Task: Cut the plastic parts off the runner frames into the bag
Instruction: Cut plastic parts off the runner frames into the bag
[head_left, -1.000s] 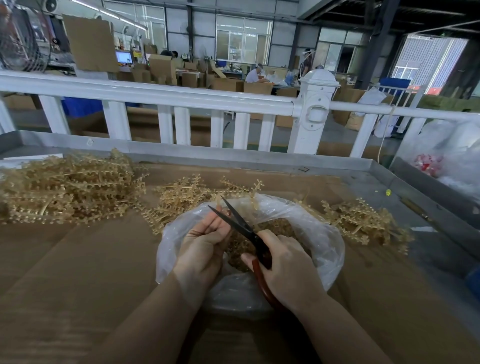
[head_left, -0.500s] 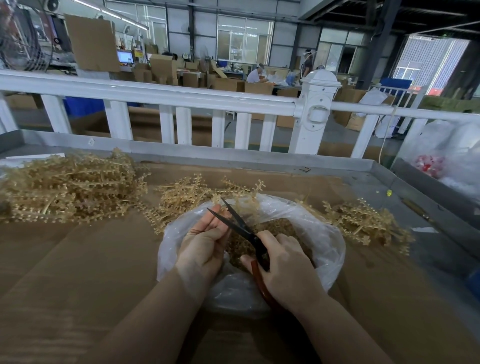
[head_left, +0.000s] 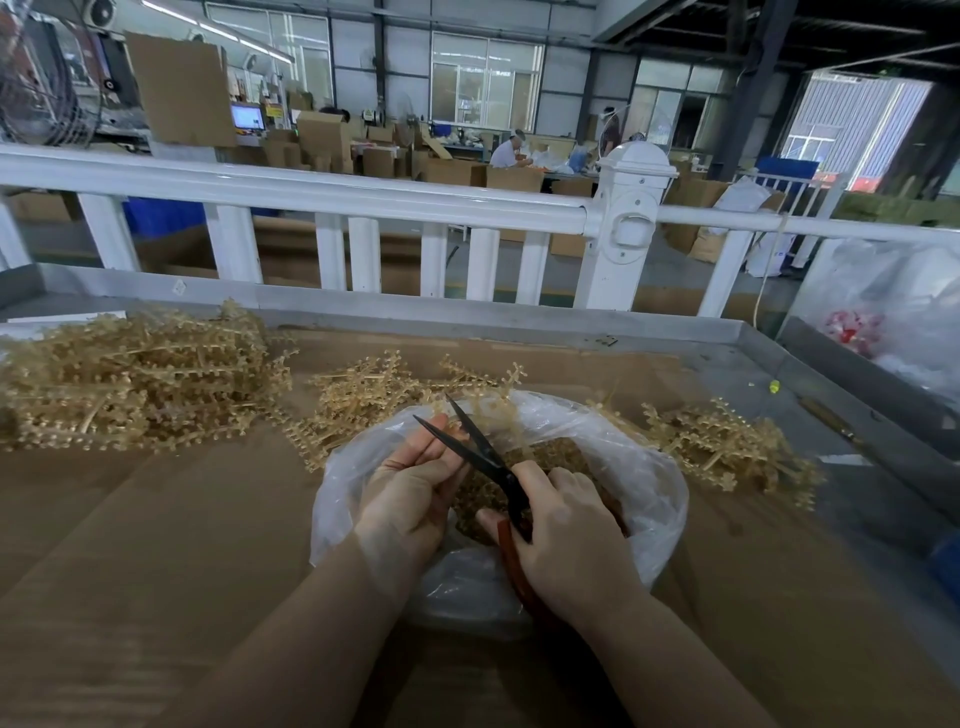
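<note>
Presently, a pale runner frame (head_left: 493, 410) is being held over the mouth of the clear plastic bag (head_left: 639, 499), which is lying open on the cardboard-covered table (head_left: 156, 545) directly before the person. The frame's near end is being pinched by the left hand (head_left: 410, 488), fingers curled around it. Black-bladed scissors (head_left: 478, 447) are being gripped by the right hand (head_left: 566, 540), which is wrapped round the reddish handles; the blades are being held parted in a narrow V, tips pointing away, against the left fingers. Loose cut parts (head_left: 561, 457) are being collected inside the bag. Further frames are being kept in three heaps: a large pile (head_left: 135, 379) at far left, a smaller pile (head_left: 363, 395) just behind the bag, and another (head_left: 727, 441) at right. Beyond the table, a white railing (head_left: 332, 192) is being seen.
</note>
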